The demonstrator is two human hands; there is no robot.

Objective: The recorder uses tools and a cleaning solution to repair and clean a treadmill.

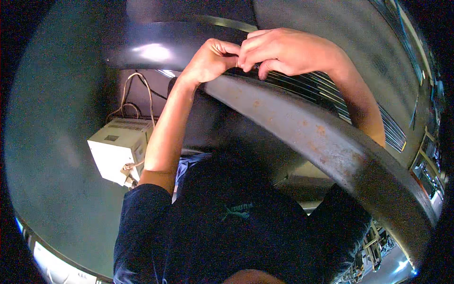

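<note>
L hand (209, 62) & R hand (289, 51), approx. 12 o'clock: fingers curled, tips close together; contents, if any, can't tell. Grey bar (291, 118) runs 12 to 4 o'clock. Rec.: steady wrists, light pinch.

A pale vented box (113, 154) appears to rest on the dark grey-green surface (61, 142) at left.

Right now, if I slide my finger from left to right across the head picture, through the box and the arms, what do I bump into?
Pale box → left forearm → left hand → right hand → right forearm.
</note>
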